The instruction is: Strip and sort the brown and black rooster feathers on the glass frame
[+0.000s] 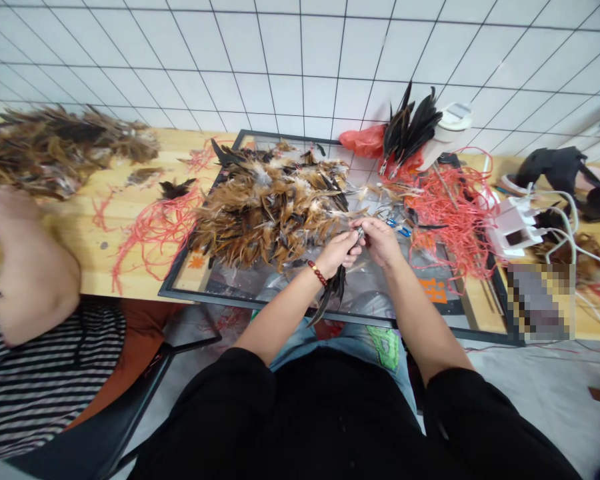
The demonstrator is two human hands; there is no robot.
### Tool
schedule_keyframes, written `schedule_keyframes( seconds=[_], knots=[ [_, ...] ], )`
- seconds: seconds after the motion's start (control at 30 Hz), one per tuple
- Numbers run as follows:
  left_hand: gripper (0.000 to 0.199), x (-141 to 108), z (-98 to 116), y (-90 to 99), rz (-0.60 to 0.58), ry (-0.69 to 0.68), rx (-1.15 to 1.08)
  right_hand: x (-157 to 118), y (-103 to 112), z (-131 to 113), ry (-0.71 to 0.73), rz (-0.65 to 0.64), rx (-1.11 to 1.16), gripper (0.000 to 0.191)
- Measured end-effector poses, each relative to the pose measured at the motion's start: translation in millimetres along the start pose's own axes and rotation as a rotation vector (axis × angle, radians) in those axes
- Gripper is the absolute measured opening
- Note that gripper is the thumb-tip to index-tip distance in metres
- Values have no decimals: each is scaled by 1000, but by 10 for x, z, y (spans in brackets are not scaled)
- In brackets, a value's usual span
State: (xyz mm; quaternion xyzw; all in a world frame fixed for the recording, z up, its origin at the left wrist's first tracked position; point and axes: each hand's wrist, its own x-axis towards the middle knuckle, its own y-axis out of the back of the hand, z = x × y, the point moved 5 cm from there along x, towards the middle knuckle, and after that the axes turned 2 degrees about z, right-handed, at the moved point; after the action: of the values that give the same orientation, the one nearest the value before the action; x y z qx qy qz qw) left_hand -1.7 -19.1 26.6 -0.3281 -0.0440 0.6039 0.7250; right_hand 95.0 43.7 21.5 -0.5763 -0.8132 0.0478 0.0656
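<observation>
Near the front middle of a black-framed glass panel [240, 283], my left hand [341, 252] is closed on a small bunch of dark feathers [334, 292], whose tips hang down below it. My right hand [379, 241] meets it at the quill ends, its fingers pinched together there. What lies between the fingertips is too small to make out. A big heap of brown feathers [275, 207] lies on the panel to the left of my hands. Just beyond my right hand is a blue-handled tool [399, 228].
Red plastic strands [455, 213] are piled at the right, more [160, 230] at the left. Dark feathers [411, 130] stand by a red bag [363, 141] at the back. A white charger with cables [517, 223] sits far right. A person's arm [35, 260] rests at far left.
</observation>
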Motion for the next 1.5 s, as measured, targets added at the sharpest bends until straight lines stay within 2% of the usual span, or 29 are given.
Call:
schedule_keyframes(
  seconds=[0.1, 0.23, 0.53, 0.67, 0.83, 0.93, 1.07, 1.33, 1.5],
  knots=[
    [32, 6, 3, 14, 2, -5, 1, 11, 48, -20, 51, 28, -1, 33],
    [30, 12, 14, 34, 34, -18, -9, 9, 169, -150, 276, 138, -128, 28],
    [31, 49, -20, 57, 112, -33, 34, -77, 109, -293, 584, 26, -658, 24],
    [30, 59, -41, 65, 122, -38, 49, -109, 159, -280, 650, 39, -885, 22],
    [28, 63, -52, 66, 122, -32, 48, -149, 154, -311, 699, 86, -968, 15],
    [25, 59, -47, 66, 142, -21, 47, -165, 100, -359, 697, 89, -910, 12],
    [25, 37, -25, 44, 169, -27, 88, -136, 81, -380, 598, 72, -705, 12],
    [29, 39, -27, 24, 108, -41, 105, -39, 120, -229, 435, 59, -517, 19],
    [31, 31, -13, 45, 80, -31, 58, -4, 227, -189, 367, 152, -358, 30]
  ],
)
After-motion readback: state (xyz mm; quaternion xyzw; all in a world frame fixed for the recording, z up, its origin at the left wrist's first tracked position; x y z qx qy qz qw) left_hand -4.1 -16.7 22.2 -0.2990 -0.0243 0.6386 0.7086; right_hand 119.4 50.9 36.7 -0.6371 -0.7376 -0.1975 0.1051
